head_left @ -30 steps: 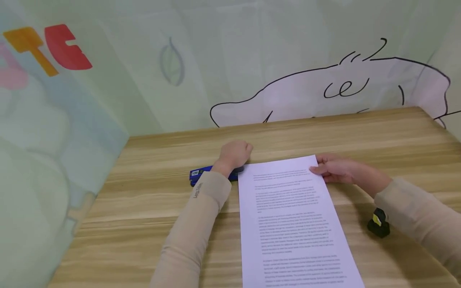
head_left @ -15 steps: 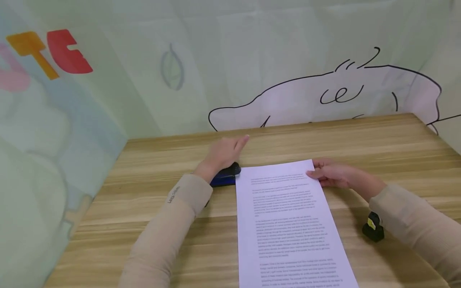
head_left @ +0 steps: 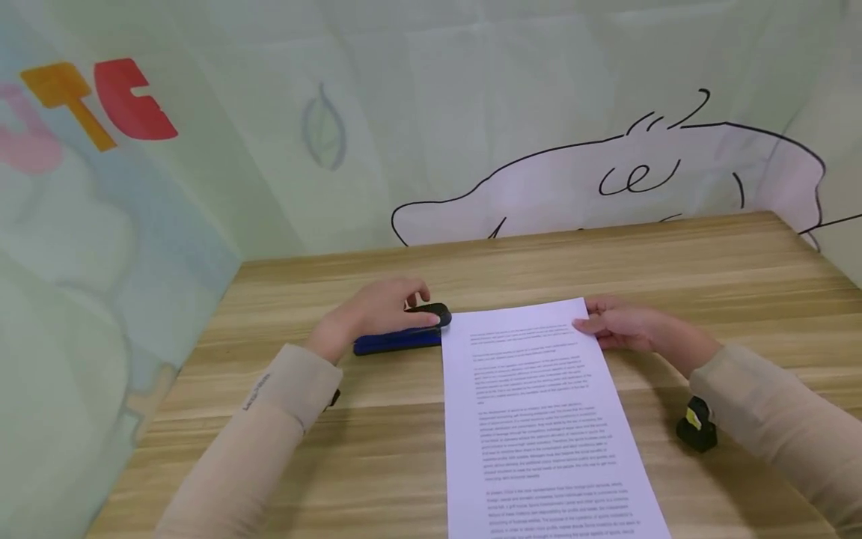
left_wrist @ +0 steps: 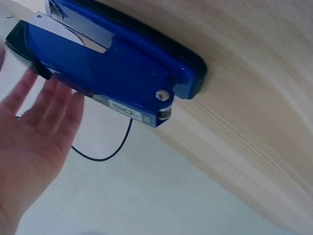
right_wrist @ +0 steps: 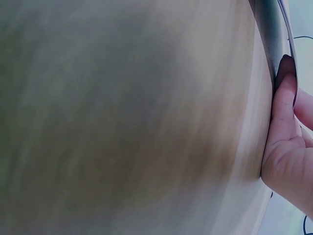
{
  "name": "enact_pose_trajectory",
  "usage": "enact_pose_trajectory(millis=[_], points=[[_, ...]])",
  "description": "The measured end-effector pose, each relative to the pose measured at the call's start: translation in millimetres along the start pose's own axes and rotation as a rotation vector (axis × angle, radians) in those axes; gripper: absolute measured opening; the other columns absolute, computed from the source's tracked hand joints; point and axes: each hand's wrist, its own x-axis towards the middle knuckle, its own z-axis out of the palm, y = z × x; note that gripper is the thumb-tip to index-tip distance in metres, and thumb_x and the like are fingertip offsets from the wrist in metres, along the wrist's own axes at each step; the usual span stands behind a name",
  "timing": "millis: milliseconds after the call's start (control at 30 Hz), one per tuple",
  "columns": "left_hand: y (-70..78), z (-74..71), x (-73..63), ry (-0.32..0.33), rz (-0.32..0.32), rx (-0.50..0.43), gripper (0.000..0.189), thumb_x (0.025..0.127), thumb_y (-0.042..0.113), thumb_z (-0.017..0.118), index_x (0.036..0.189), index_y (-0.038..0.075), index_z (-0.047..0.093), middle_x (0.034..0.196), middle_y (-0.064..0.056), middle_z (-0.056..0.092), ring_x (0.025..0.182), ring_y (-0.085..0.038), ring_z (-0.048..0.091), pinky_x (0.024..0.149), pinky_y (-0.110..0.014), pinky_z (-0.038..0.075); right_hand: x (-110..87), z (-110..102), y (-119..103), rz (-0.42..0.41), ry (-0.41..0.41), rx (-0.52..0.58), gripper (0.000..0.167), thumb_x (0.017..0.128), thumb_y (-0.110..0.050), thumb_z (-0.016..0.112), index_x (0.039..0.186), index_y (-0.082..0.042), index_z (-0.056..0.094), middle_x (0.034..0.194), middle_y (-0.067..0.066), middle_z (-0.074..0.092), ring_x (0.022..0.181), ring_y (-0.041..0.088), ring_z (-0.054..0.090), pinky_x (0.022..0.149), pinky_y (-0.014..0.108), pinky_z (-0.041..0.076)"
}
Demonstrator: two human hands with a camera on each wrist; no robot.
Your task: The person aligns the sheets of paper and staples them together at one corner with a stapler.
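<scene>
A blue stapler (head_left: pixel 397 344) with a black front cap lies on the table, pointing at the upper left corner of the printed paper (head_left: pixel 539 419). That corner meets the stapler's front end; whether it sits inside the mouth is hidden. My left hand (head_left: pixel 377 308) rests over the stapler's top, thumb along the cap. In the left wrist view, the extended fingers (left_wrist: pixel 71 115) touch the upper arm of the stapler (left_wrist: pixel 102 68). My right hand (head_left: pixel 626 326) pinches the paper's upper right edge, thumb above and fingers below; the right wrist view shows this hand (right_wrist: pixel 286 127) at the sheet's edge.
A small black object (head_left: pixel 697 427) with a yellow patch stands beside the right sleeve (head_left: pixel 774 419). The wooden table (head_left: pixel 289 299) ends at a back wall (head_left: pixel 236 135) covered by a printed sheet. The paper runs past the bottom of the head view.
My left hand has gone from a fist on the stapler's front to looser fingers over its top, drawing back leftward and uncovering the cap. The right hand keeps its pinch on the paper.
</scene>
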Motion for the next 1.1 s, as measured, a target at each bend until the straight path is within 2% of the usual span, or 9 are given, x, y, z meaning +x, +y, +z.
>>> enact_pose_trajectory(millis=[100,233,433,600,700,833,1000,1100], points=[[-1.6,1.5,-2.3,-0.024,0.039,0.018,0.038,0.084,0.038,0.067,0.112,0.012,0.059,0.103,-0.007,0.062,0.090,-0.021,0.056,0.084,-0.038,0.046,0.6,0.0,1.6,-0.009,-0.004,0.010,0.039,0.095,-0.009,0.051,0.127,0.008,0.037,0.094,0.004,0.067,0.084,0.015,0.063,0.076,0.032,0.052],[-2.1,2.7,-3.9,-0.017,0.056,0.024,0.035,0.083,0.029,0.070,0.111,0.012,0.059,0.101,-0.008,0.062,0.089,-0.021,0.056,0.085,-0.039,0.045,1.4,0.0,2.0,-0.020,-0.007,0.012,0.042,0.095,-0.009,0.052,0.130,0.009,0.036,0.095,0.004,0.067,0.085,0.016,0.063,0.077,0.032,0.052],[-1.6,3.5,-7.1,0.012,0.078,0.015,0.033,0.084,0.026,0.070,0.110,0.010,0.060,0.101,-0.008,0.064,0.090,-0.021,0.057,0.085,-0.039,0.046,1.1,0.7,1.8,-0.015,-0.001,0.008,0.042,0.095,-0.010,0.052,0.129,0.009,0.036,0.095,0.004,0.067,0.085,0.016,0.063,0.077,0.032,0.052],[-0.9,3.7,-8.9,0.028,0.061,0.009,0.032,0.085,0.024,0.070,0.110,0.007,0.061,0.101,-0.008,0.064,0.091,-0.021,0.057,0.085,-0.039,0.046,-0.9,2.4,2.1,-0.012,0.010,-0.001,0.044,0.095,-0.010,0.052,0.131,0.009,0.035,0.095,0.004,0.067,0.084,0.016,0.063,0.077,0.031,0.051],[-1.2,3.8,-9.6,0.037,0.039,0.001,0.032,0.085,0.023,0.070,0.110,0.006,0.060,0.099,-0.008,0.064,0.089,-0.021,0.057,0.085,-0.039,0.046,-1.8,3.2,2.5,-0.016,0.008,-0.003,0.045,0.096,-0.011,0.052,0.132,0.010,0.034,0.096,0.004,0.067,0.085,0.016,0.063,0.077,0.031,0.051],[-3.0,4.7,-11.7,0.068,-0.003,-0.001,0.031,0.085,0.023,0.069,0.108,0.004,0.060,0.092,-0.007,0.063,0.081,-0.020,0.056,0.078,-0.038,0.047,-2.1,3.2,3.0,-0.017,0.008,0.005,0.045,0.096,-0.010,0.051,0.132,0.010,0.033,0.097,0.004,0.067,0.085,0.016,0.063,0.078,0.032,0.051],[-5.0,6.7,-15.9,0.133,-0.130,-0.036,0.031,0.084,0.023,0.070,0.102,0.000,0.060,0.083,-0.007,0.064,0.068,-0.017,0.055,0.065,-0.032,0.048,-1.9,2.4,2.4,-0.007,0.019,0.008,0.045,0.096,-0.011,0.052,0.132,0.009,0.035,0.097,0.004,0.067,0.086,0.016,0.063,0.078,0.032,0.052],[-6.5,8.6,-18.6,0.194,-0.207,-0.054,0.033,0.082,0.023,0.071,0.099,-0.003,0.060,0.080,-0.009,0.064,0.063,-0.017,0.054,0.061,-0.031,0.048,-1.9,2.4,1.7,-0.005,0.021,0.015,0.044,0.095,-0.011,0.052,0.132,0.008,0.035,0.097,0.004,0.067,0.086,0.016,0.063,0.078,0.032,0.052]])
